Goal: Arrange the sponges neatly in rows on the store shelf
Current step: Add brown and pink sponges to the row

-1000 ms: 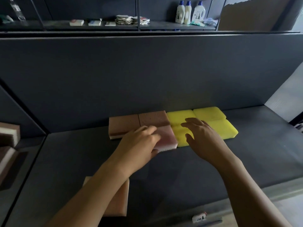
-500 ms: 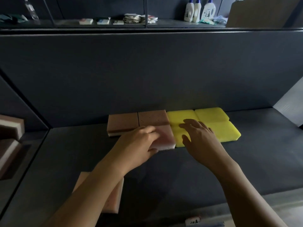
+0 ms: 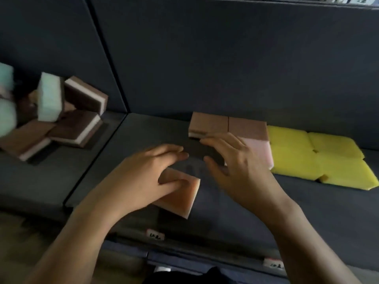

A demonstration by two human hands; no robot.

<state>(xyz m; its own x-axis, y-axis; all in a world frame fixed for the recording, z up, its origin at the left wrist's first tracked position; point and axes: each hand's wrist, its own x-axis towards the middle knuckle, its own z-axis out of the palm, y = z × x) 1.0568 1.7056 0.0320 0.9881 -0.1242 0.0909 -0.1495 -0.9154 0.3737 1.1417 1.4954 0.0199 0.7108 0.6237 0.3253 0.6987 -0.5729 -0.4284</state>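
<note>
Dark grey shelf (image 3: 307,206), matching back panel (image 3: 225,58) behind; dim light.

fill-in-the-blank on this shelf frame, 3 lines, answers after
The yellow sponges form a block of ___.
The left hand holds a peach sponge in ___ of the rows.
The jumbled pile of sponges lies in the compartment to the ___.
Missing words: four; front; left.

Porous foam sponges (image 3: 320,152) on a matt shelf (image 3: 307,201).
</note>
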